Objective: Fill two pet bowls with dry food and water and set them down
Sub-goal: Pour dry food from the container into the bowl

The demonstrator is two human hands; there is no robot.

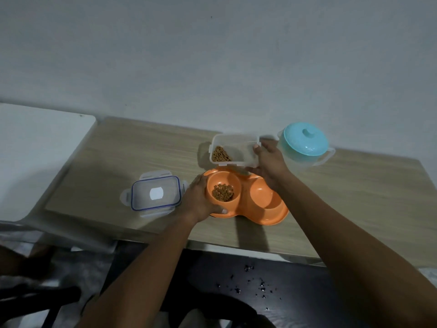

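Kibble (222, 192) in left bowl (223, 189); more in container (234, 150).

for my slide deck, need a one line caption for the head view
Left hand steadies orange double pet bowl; right hand holds kibble container.

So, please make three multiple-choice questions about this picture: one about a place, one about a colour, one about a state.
1. Where does the container lid lie?
A. left of the orange double bowl
B. on the pitcher
C. on the floor

2. What colour is the lid of the pitcher?
A. red
B. turquoise
C. black

3. What is in the bowl's right compartment?
A. dry food
B. a spoon
C. nothing visible

Answers: 1 A, it lies flat on the table beside the left hand. 2 B, the round lid is turquoise. 3 C, only the left compartment holds kibble; the right hand holds the food container.
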